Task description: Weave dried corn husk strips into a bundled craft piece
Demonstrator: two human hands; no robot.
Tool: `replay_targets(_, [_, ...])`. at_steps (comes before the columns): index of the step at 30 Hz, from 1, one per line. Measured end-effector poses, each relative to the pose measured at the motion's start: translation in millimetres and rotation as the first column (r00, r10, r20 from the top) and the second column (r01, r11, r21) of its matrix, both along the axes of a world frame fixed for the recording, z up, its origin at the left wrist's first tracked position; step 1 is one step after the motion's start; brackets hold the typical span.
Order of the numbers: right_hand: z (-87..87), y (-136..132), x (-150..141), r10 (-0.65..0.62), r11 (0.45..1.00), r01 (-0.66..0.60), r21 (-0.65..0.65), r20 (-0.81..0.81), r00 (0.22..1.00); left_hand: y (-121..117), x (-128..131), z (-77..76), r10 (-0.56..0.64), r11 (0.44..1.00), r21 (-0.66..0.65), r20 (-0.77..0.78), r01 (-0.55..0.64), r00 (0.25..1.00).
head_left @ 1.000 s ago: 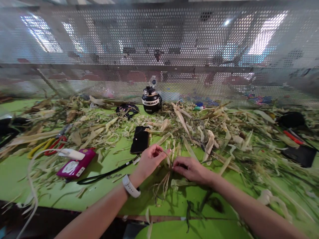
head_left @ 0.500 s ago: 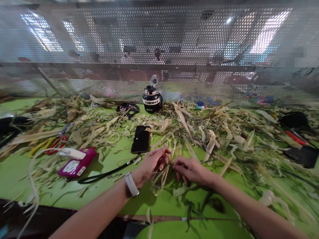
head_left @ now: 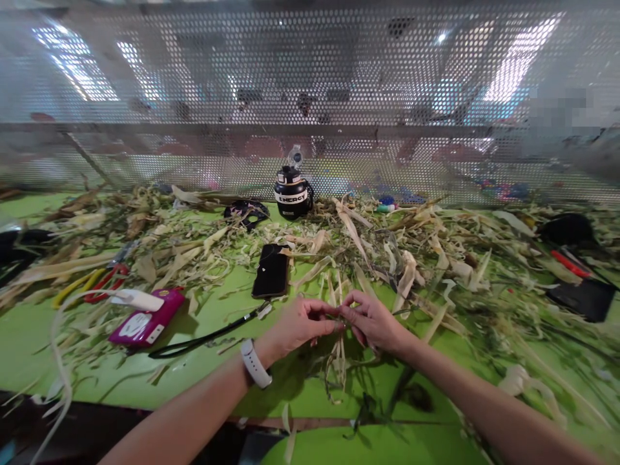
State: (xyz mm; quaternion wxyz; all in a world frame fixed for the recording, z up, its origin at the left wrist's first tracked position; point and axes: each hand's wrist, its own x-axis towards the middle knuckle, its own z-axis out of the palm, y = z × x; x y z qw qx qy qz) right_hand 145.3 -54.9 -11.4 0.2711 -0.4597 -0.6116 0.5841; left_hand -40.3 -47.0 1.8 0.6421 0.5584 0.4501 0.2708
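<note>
My left hand (head_left: 295, 326) and my right hand (head_left: 371, 321) meet fingertip to fingertip over the green table (head_left: 43, 336). Both pinch a small bunch of dry straw-like strips (head_left: 339, 358) that hangs down between them onto the table. A white band sits on my left wrist (head_left: 254, 363). A black phone (head_left: 272, 270) lies face up just beyond my left hand.
Dry leaf strips and stalks (head_left: 411, 258) litter the whole table. A black "ENERGY" bottle (head_left: 292, 192) stands at the back by a perforated metal screen (head_left: 310, 97). A pink power bank (head_left: 146, 316) with white cable, red and yellow pliers (head_left: 92, 283) and a black lanyard (head_left: 208, 336) lie left.
My hands have drawn together and lifted slightly, closing on the bunch of strips, which now hangs lower beneath them.
</note>
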Motion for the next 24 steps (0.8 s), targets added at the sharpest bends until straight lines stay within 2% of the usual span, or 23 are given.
replay_targets(6, [-1.4,-1.4,-3.7,-0.011,1.0,0.011,0.026,0.002,1.0,0.1,2.8,-3.1,0.008,1.0,0.029,-0.046,-0.006,0.999])
replay_targets(9, [3.8,-0.2,-0.5,-0.035,0.996,0.034,0.086,0.013,0.999,3.1,1.3,-4.8,0.053,0.998,0.036,0.017,-0.053,0.998])
replay_targets(13, [10.8,5.2,13.9,-0.014,0.971,-0.028,0.239,0.172,0.985,8.1,-3.4,-3.4,0.151,0.987,0.042,0.081,-0.155,0.985])
replay_targets(16, [13.1,11.8,26.3,-0.024,0.959,-0.045,0.278,0.239,0.971,11.2,-8.2,-0.6,0.179,0.984,-0.012,0.101,-0.179,0.979])
replay_targets(21, [15.2,19.7,34.1,-0.135,0.974,0.118,0.193,0.079,0.988,13.1,-13.5,4.2,0.226,0.974,-0.069,0.184,-0.216,0.957])
replay_targets(24, [15.5,19.8,33.4,-0.2,0.973,0.203,0.11,-0.042,0.979,13.8,-14.3,4.8,0.208,0.978,-0.047,0.161,-0.203,0.965])
